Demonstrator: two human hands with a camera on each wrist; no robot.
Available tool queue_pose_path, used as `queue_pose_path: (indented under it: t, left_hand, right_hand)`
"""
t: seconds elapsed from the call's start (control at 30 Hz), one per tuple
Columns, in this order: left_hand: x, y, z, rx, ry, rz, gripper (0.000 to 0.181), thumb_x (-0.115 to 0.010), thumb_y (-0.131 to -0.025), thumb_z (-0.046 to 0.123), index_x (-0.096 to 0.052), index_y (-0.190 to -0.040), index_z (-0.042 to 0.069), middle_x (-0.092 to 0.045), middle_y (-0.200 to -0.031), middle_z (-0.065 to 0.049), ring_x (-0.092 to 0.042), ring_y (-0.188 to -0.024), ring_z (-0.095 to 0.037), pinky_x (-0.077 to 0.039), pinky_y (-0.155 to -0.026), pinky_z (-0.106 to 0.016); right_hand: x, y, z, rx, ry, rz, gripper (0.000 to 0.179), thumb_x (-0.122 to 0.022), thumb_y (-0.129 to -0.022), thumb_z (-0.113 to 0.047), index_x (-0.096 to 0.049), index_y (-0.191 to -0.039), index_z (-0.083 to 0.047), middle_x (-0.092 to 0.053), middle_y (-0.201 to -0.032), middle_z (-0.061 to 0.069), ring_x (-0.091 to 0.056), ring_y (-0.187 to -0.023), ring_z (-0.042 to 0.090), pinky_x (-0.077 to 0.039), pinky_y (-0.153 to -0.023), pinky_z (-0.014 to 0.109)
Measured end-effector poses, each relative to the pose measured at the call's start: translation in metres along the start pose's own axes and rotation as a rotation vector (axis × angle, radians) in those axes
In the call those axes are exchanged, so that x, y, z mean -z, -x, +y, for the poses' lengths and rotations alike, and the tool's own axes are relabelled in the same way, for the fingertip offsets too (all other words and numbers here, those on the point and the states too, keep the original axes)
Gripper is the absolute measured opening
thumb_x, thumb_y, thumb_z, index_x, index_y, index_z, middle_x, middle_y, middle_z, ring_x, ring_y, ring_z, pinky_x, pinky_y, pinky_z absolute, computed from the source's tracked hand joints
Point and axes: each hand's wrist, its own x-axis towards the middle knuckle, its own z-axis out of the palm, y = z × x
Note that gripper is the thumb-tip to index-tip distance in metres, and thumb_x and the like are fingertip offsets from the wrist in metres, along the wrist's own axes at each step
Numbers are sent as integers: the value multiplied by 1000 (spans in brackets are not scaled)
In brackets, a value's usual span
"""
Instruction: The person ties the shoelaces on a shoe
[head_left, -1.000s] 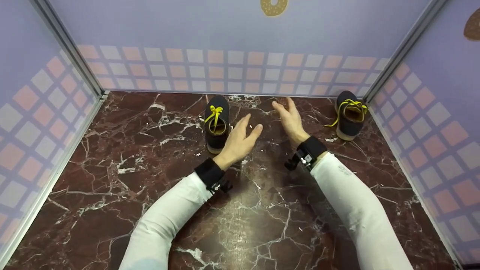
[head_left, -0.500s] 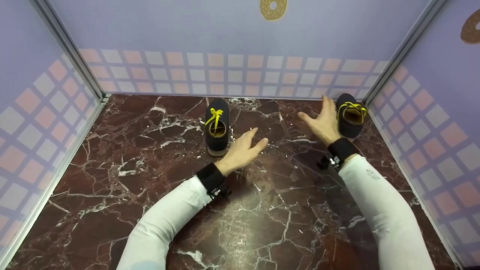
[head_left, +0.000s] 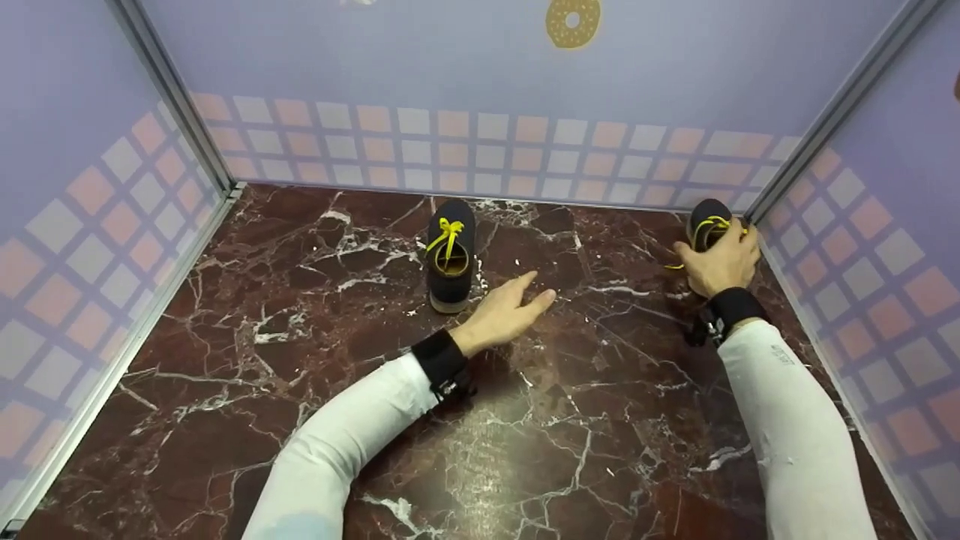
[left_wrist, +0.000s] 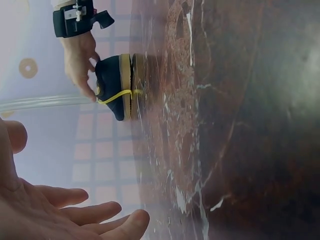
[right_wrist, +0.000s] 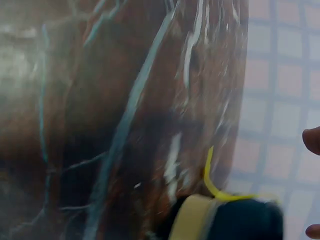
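Two dark shoes with yellow laces stand on the marbled surface near the back wall. My right hand (head_left: 721, 262) is over the opening of the right shoe (head_left: 703, 214), fingers spread and bent downward, covering much of it. In the left wrist view this hand (left_wrist: 77, 62) arches above the shoe (left_wrist: 110, 77), fingertips close to its lace side. A loose yellow lace (right_wrist: 215, 190) trails from the shoe in the right wrist view, where fingertips (right_wrist: 313, 140) show apart from it. My left hand (head_left: 504, 313), fingers extended, hovers right of the left shoe (head_left: 450, 287), holding nothing.
The dark red marbled surface (head_left: 300, 420) is bounded by a back wall (head_left: 480, 75) and side walls with pink and white squares. The right shoe stands near the back right corner, close to the right wall (head_left: 870, 285).
My right hand has moved right, from between the shoes to over the right shoe. The left hand has hardly moved. The head view has shifted slightly.
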Motion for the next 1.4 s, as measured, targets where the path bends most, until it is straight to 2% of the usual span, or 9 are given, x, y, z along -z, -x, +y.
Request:
queue_pose_path:
  t: [0.27, 0.5, 0.77, 1.03, 1.1, 1.13, 1.27, 1.33, 1.4]
  left_hand:
    - [-11, 0, 4, 13, 17, -49, 82, -52, -115, 58, -32, -176, 5, -39, -181, -20, -42, -168, -39, -31, -141, -53]
    - [-16, -3, 9, -30, -15, -65, 81, -65, -109, 50, -40, -173, 5, -49, -176, -20, -50, -163, -38, -39, -137, -52]
    - [-18, -4, 12, -36, -40, -57, 78, -69, -106, 46, -46, -170, 9, -58, -169, -17, -59, -156, -37, -47, -132, -51]
    - [-21, -12, 9, -33, -26, -64, 81, -67, -107, 50, -46, -170, 4, -56, -170, -21, -57, -158, -40, -44, -134, -51]
    - [-34, -28, -11, -57, -44, -49, 88, -63, -106, 63, -47, -169, 4, -58, -169, -20, -58, -157, -36, -45, -133, -47]
    - [-35, -29, -11, -52, -45, -53, 90, -61, -106, 66, -47, -169, 4, -58, -169, -20, -58, -157, -36, -45, -133, -46]
    - [-34, -29, -8, -34, -29, -56, 92, -57, -107, 70, -46, -169, 3, -56, -170, -20, -57, -158, -36, -43, -134, -46]
    - [-21, -15, 14, 1, -7, -73, 85, -58, -110, 60, -44, -170, 1, -52, -173, -23, -53, -161, -39, -41, -136, -49]
    - [-21, -14, 17, 2, -8, -68, 84, -57, -111, 59, -43, -170, 1, -51, -173, -23, -52, -162, -39, -40, -137, -49]
  right_hand:
    - [-1, -5, 39, -163, -67, -16, 113, -75, -97, -50, -11, -179, -6, -25, -181, 34, -36, -164, 57, -34, -136, 67]
    - [1, -5, 53, -250, -81, -29, 114, -70, -96, -62, -17, -175, 0, -40, -175, 36, -42, -162, 56, -35, -137, 61]
    - [2, 1, 49, -213, -41, -27, 110, -66, -96, -64, -26, -171, 6, -46, -169, 39, -46, -158, 57, -39, -134, 63]
    - [-2, 7, 44, -190, -42, -33, 105, -67, -95, -66, -39, -165, 7, -53, -163, 38, -51, -154, 58, -44, -130, 65]
    - [-4, 8, 44, -189, -42, -32, 104, -66, -95, -66, -41, -164, 7, -54, -162, 38, -52, -153, 57, -44, -129, 65]
    - [-5, 9, 44, -190, -42, -30, 102, -66, -96, -65, -42, -163, 7, -55, -162, 38, -53, -153, 57, -44, -129, 65]
    - [-10, 13, 41, -183, -61, -12, 95, -67, -96, -63, -45, -158, 6, -59, -158, 38, -55, -150, 56, -45, -128, 64]
    - [-13, 15, 39, -177, -77, 3, 93, -67, -96, -61, -45, -157, 6, -60, -157, 37, -56, -149, 56, -45, -127, 64]
    - [-15, 16, 37, -171, -105, 22, 90, -68, -97, -57, -44, -157, 6, -60, -157, 36, -56, -149, 56, -45, -128, 64]
